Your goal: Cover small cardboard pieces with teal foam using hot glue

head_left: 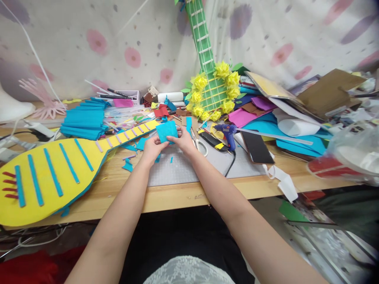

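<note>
Between my two hands is a small square of blue crepe paper (166, 131), raised over the grey cutting mat. My left hand (154, 148) pinches its lower left edge, and my right hand (184, 140) grips its right side with the thumb on the front. White-handled scissors (202, 148) lie just right of my right hand, their blades partly hidden. Blue scraps (128, 165) are scattered near my left hand. To the left lies a yellow cardboard guitar shape (53, 177) with blue and pink strips, its narrow neck reaching toward my hands.
A blue glue gun (229, 136), a black-and-yellow utility knife (213, 140) and a phone (257, 146) lie right of the cutting mat (177, 173). Behind stands a green guitar (204, 47) with yellow paper flowers. Folded blue crepe paper (84, 118) is at left; a plastic-covered bucket (337, 163) at right.
</note>
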Available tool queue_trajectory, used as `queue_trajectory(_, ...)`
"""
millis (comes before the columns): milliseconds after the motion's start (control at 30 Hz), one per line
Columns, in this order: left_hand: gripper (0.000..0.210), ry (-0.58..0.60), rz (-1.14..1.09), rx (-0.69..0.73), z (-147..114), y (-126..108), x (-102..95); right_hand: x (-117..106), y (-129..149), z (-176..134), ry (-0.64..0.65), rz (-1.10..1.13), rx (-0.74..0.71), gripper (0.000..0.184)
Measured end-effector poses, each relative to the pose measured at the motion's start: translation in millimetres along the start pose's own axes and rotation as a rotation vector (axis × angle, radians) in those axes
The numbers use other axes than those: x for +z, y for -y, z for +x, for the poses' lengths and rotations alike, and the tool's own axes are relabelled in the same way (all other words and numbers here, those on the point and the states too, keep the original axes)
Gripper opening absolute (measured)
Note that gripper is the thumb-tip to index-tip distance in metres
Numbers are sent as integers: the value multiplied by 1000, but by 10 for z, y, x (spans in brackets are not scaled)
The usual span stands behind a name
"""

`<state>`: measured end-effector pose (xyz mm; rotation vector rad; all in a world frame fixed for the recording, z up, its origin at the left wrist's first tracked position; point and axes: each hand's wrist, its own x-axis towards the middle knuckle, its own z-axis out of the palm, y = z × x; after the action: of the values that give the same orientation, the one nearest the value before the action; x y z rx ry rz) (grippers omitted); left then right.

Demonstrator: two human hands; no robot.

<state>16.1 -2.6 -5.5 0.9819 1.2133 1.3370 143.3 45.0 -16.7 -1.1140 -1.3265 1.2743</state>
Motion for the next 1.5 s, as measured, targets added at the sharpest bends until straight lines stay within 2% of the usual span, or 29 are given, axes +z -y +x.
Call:
queue_trajectory(100,44,-19,16,20,-2,16,15,-28,22,-31,64,33,16,54)
queue_trajectory(200,42,-40,-3,-50,-24,-13,29,-69,39,-58,84,36,-9,48)
queue_trajectory(333,43,25,6,-102,-51,-62,29,-114,42,-55,64,18,-85,44)
queue_trajectory(433,47,44,24,-70,-56,-60,38,-121,57,-60,87,32,-87,46)
queue_trajectory(633,47,-18,-27,-76,-65,-41,83,-128,108,-104,103,-22,-75,41)
queue_trajectory(767,44,-48,-38,-39,-60,-50,80,-143,90,-89,161,42,-40,47)
queue_trajectory(933,44,-27,0,-33,-32,-25,40,-165,85,-76,108,18,-69,45)
queue_trajectory(1133,47,-109,30,61,14,13,-8,-199,130,-113,263,95,53,48)
queue_trajectory(1200,46,-119,40,44,17,21,-11,-187,125,-111,265,110,48,50)
queue_trajectory(1333,47,-93,36,-20,-12,-13,4,-163,88,-77,186,121,1,49)
queue_trajectory(1500,43,-126,-49,-69,-47,-100,29,-195,74,-71,231,115,22,51)
